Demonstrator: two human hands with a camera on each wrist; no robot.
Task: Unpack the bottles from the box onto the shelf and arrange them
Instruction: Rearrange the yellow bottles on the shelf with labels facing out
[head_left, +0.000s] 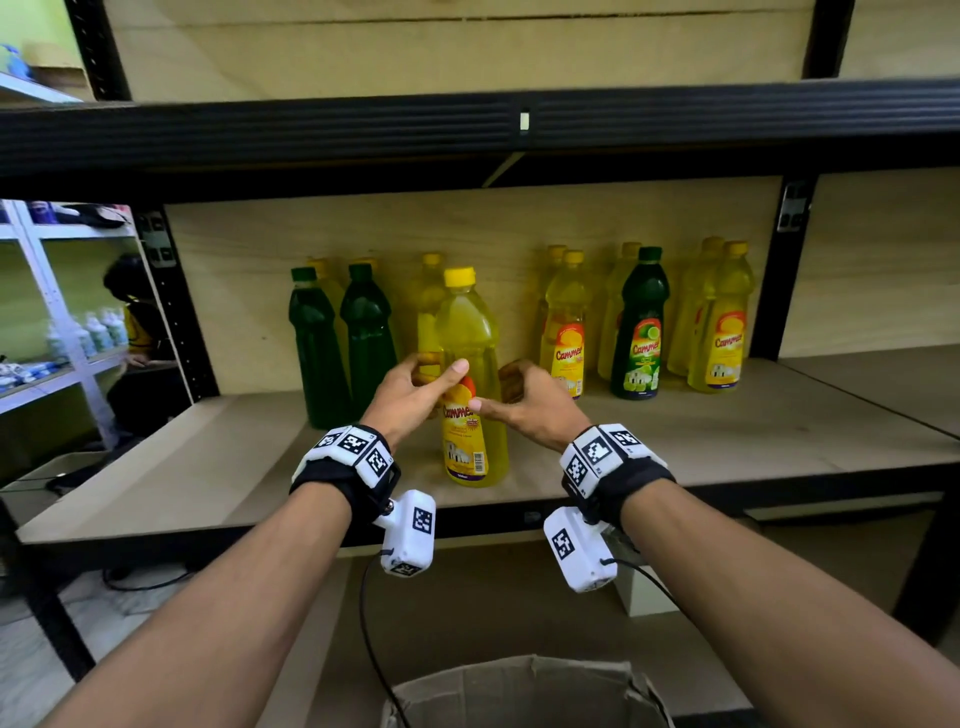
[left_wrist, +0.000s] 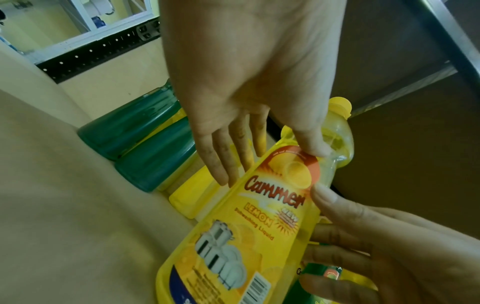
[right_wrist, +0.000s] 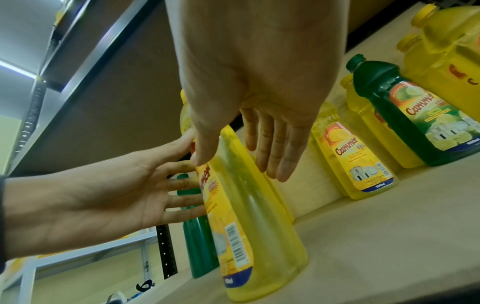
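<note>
A yellow Cammer lemon bottle (head_left: 470, 332) stands upright near the front of the wooden shelf (head_left: 727, 431). My left hand (head_left: 439, 366) is at its left side, thumb on the label and straight fingers touching its flank (right_wrist: 182, 174). My right hand (head_left: 493, 389) is at its right side; its thumb rests on the label edge, and its straight fingers (right_wrist: 275, 156) hang just off the bottle. In the left wrist view, the bottle (left_wrist: 259, 205) lies between my left hand (left_wrist: 272, 164) and right hand (left_wrist: 363, 236). The cardboard box (head_left: 519, 686) sits open below me.
Two green bottles (head_left: 337, 338) stand at the back left, with yellow ones behind them. Yellow bottles (head_left: 566, 322) and one green bottle (head_left: 641, 327) line the back right. A black beam (head_left: 467, 130) runs overhead. A person (head_left: 135, 322) sits beyond the left upright.
</note>
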